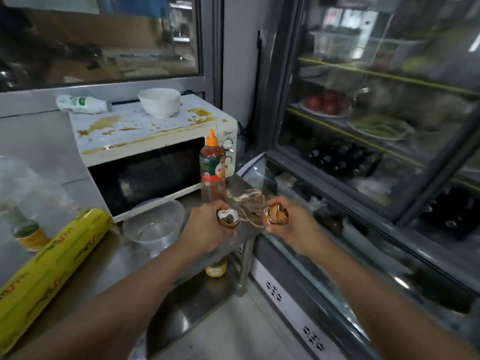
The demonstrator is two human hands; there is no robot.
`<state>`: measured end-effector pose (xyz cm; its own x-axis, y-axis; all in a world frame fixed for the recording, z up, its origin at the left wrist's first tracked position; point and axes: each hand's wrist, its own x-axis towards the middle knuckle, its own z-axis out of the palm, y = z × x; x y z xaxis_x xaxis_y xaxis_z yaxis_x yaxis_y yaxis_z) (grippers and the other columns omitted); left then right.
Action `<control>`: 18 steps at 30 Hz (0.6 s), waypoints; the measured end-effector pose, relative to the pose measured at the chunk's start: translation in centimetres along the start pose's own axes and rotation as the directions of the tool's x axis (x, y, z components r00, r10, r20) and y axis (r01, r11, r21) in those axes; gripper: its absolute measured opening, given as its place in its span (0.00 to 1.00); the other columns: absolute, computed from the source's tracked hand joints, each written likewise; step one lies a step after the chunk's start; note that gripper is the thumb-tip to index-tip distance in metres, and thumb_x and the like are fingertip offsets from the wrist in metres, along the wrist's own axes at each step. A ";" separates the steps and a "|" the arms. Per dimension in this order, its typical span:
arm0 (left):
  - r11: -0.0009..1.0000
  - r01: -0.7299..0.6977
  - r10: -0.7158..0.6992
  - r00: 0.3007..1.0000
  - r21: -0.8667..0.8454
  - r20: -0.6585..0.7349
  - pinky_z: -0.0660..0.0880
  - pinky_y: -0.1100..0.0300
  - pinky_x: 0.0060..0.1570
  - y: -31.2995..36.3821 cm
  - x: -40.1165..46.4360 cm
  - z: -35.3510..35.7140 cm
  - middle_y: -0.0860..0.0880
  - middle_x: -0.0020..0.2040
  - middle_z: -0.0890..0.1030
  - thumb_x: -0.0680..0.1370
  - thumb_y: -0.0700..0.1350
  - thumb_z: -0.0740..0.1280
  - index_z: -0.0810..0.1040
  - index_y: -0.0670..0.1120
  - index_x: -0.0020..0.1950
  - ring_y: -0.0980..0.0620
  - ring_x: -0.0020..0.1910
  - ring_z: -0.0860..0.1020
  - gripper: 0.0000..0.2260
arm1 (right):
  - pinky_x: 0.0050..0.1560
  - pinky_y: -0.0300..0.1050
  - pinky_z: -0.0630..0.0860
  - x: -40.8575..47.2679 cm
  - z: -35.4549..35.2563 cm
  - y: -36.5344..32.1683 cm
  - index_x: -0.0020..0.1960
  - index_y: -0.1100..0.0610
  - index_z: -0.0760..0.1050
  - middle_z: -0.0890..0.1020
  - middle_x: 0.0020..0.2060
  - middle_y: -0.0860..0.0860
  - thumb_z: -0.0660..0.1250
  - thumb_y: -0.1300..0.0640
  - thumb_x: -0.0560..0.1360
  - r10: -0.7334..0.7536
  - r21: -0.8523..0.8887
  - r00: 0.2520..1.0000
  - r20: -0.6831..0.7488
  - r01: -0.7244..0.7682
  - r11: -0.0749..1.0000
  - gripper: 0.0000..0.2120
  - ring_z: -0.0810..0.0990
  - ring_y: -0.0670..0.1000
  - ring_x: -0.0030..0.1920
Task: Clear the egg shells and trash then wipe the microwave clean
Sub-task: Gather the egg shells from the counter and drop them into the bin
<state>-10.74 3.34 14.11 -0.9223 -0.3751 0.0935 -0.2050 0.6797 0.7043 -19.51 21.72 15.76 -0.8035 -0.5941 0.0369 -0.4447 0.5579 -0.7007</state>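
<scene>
Head view first: we see a white bowl (pixel 159 102) standing upright on the stained top of the white microwave (pixel 155 141), and we cannot tell what, if anything, lies inside it. Beside it on the microwave top lies a crumpled white and green plastic bottle (pixel 80 103), tipped on its side. On the steel counter (pixel 124 258), in front of the microwave door, sits a clear plastic container (pixel 154 224); through its wall we make out only a smear of residue at the bottom. An orange-capped sauce bottle (pixel 212 167) stands upright just right of that container, with liquid in its lower part. A yellow roll of cling film (pixel 49 274) lies across the counter at the left.

Our left hand (pixel 207 227) curls around half an egg shell (pixel 228 218), open side up, with something dark and wet sitting in it. Our right hand (pixel 288 224) closes its fingers on a second brown egg shell (pixel 275 215), cracked and nested in pieces. Both hands hover over the counter's right end, near each other but apart. Between them, on the counter, lies a crumpled brownish wrapper (pixel 252 206). At the right stands a glass-fronted fridge (pixel 376 126) with plates of food on its shelves.
</scene>
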 end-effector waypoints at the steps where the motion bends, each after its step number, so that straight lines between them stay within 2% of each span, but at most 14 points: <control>1: 1.000 -0.018 0.019 1.000 -0.013 0.017 0.68 0.76 0.35 0.7 -0.4 0.2 0.59 0.40 0.79 0.63 0.42 0.77 0.79 0.53 0.45 0.65 0.38 0.76 0.14 | 0.54 0.42 0.77 -1.1 -0.5 0.0 0.60 0.50 0.71 0.75 0.51 0.44 0.74 0.61 0.69 0.020 -0.001 0.999 -0.025 -0.020 1.000 0.22 0.78 0.46 0.49; 3: 0.997 -0.060 0.062 0.997 -0.044 0.049 0.68 0.77 0.34 2.2 -1.0 0.9 0.58 0.40 0.80 0.63 0.40 0.77 0.79 0.52 0.45 0.66 0.37 0.75 0.15 | 0.53 0.39 0.76 -3.7 -1.7 0.2 0.59 0.51 0.72 0.76 0.49 0.45 0.74 0.62 0.69 0.058 0.004 0.995 -0.081 -0.058 0.998 0.22 0.79 0.45 0.47; 5: 0.992 -0.110 0.115 0.989 -0.058 0.093 0.67 0.75 0.36 4.0 -1.5 2.1 0.55 0.43 0.81 0.62 0.40 0.78 0.80 0.49 0.48 0.60 0.40 0.77 0.16 | 0.46 0.28 0.73 -6.3 -3.1 0.8 0.59 0.52 0.72 0.77 0.47 0.45 0.73 0.64 0.69 0.088 0.014 0.989 -0.120 -0.087 0.996 0.21 0.77 0.40 0.42; 7: 0.988 -0.147 0.153 0.979 -0.056 0.133 0.68 0.70 0.38 6.0 -2.1 3.6 0.53 0.44 0.81 0.62 0.41 0.79 0.80 0.48 0.49 0.57 0.42 0.78 0.17 | 0.42 0.24 0.69 -9.1 -4.7 1.5 0.59 0.53 0.72 0.78 0.47 0.47 0.73 0.64 0.69 0.126 -0.002 0.979 -0.163 -0.128 0.992 0.21 0.77 0.42 0.43; 9: 0.978 -0.191 0.202 0.965 -0.081 0.166 0.68 0.70 0.37 8.3 -2.9 5.4 0.53 0.42 0.80 0.62 0.40 0.79 0.80 0.47 0.47 0.55 0.42 0.78 0.17 | 0.43 0.24 0.68 -12.0 -6.3 2.5 0.61 0.53 0.72 0.77 0.49 0.47 0.73 0.62 0.69 0.168 -0.020 0.963 -0.212 -0.176 0.984 0.22 0.78 0.46 0.47; 11: 0.964 -0.240 0.259 0.941 -0.111 0.216 0.68 0.72 0.35 10.7 -4.1 7.2 0.54 0.40 0.79 0.62 0.40 0.79 0.80 0.48 0.46 0.55 0.40 0.78 0.16 | 0.49 0.30 0.71 -15.0 -7.9 3.4 0.61 0.53 0.72 0.78 0.51 0.48 0.74 0.61 0.68 0.203 -0.043 0.947 -0.250 -0.220 0.975 0.23 0.78 0.48 0.51; 13: 0.951 -0.277 0.306 0.911 -0.141 0.276 0.68 0.74 0.34 13.1 -5.7 9.1 0.54 0.40 0.79 0.62 0.39 0.79 0.80 0.47 0.47 0.56 0.38 0.77 0.17 | 0.53 0.37 0.72 -18.3 -9.4 4.5 0.61 0.52 0.72 0.77 0.51 0.48 0.74 0.60 0.68 0.239 -0.043 0.925 -0.294 -0.263 0.964 0.23 0.78 0.48 0.51; 15: 0.938 -0.297 0.341 0.881 -0.178 0.327 0.68 0.76 0.33 15.6 -7.5 11.1 0.55 0.38 0.79 0.63 0.37 0.78 0.79 0.47 0.47 0.60 0.36 0.76 0.16 | 0.51 0.35 0.71 -22.0 -10.9 5.5 0.62 0.51 0.71 0.75 0.51 0.46 0.74 0.60 0.69 0.276 -0.039 0.901 -0.335 -0.306 0.951 0.24 0.76 0.45 0.49; 16: 0.932 -0.307 0.359 0.864 -0.194 0.352 0.70 0.75 0.35 16.8 -8.5 12.3 0.55 0.38 0.79 0.63 0.37 0.78 0.79 0.48 0.46 0.59 0.36 0.77 0.16 | 0.50 0.33 0.69 -23.9 -11.5 6.1 0.62 0.51 0.71 0.74 0.50 0.45 0.74 0.60 0.69 0.294 -0.039 0.888 -0.355 -0.328 0.944 0.24 0.76 0.44 0.49; 18: 0.915 -0.332 0.399 0.825 -0.228 0.400 0.75 0.64 0.40 19.2 -10.9 14.8 0.54 0.38 0.81 0.62 0.37 0.79 0.77 0.51 0.43 0.54 0.39 0.79 0.16 | 0.49 0.31 0.67 -28.0 -12.8 7.2 0.63 0.52 0.71 0.74 0.49 0.44 0.73 0.60 0.69 0.334 -0.038 0.860 -0.386 -0.377 0.925 0.24 0.75 0.43 0.48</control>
<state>-9.49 29.80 16.24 -0.9738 0.2142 0.0769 0.1937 0.6026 0.7742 -5.25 49.82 18.81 -0.9923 -0.1008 0.0725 -0.1238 0.7623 -0.6353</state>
